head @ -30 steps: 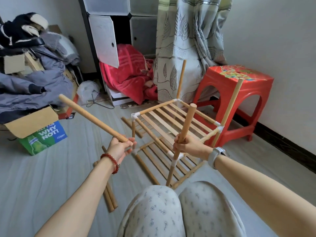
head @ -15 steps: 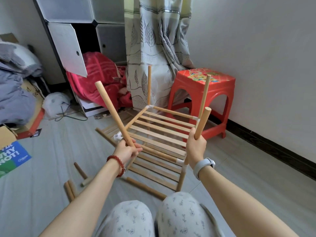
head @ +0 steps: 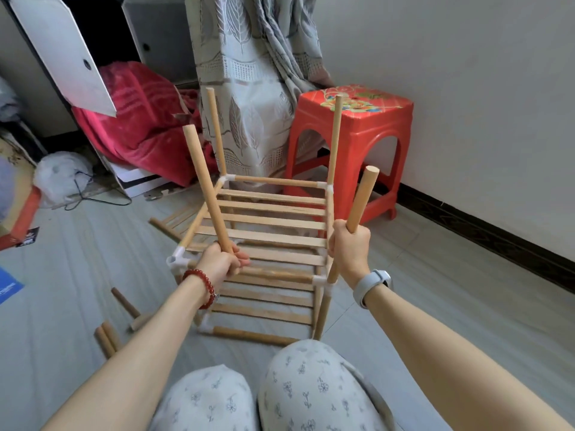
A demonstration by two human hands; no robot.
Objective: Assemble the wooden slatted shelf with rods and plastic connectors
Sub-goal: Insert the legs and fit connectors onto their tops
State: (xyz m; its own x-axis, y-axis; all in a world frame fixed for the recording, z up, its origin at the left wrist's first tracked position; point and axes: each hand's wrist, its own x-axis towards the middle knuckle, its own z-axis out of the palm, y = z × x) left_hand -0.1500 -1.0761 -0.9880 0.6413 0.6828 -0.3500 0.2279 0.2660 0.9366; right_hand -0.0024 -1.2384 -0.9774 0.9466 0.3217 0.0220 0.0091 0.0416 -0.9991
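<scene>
A half-built wooden slatted shelf (head: 273, 231) stands on the floor in front of my knees, two slatted tiers joined by white plastic connectors. My left hand (head: 222, 262) grips a loose wooden rod (head: 207, 189) that points up and slightly left, its lower end just right of the empty front-left connector (head: 179, 259). My right hand (head: 350, 247) grips the front-right upright rod (head: 361, 200), which sits in the front-right connector (head: 322, 279). Two rear uprights (head: 334, 138) rise from the back corners.
Several spare rods (head: 107, 337) lie on the floor at lower left. A red plastic stool (head: 370, 135) stands just behind the shelf on the right, by the wall. A curtain (head: 258, 88), a red blanket (head: 137, 119) and an open cabinet door (head: 65, 51) are behind.
My left hand has swung its rod from pointing far left to nearly upright and moved it over the shelf's front-left corner. My view has turned right; the right hand keeps its rod.
</scene>
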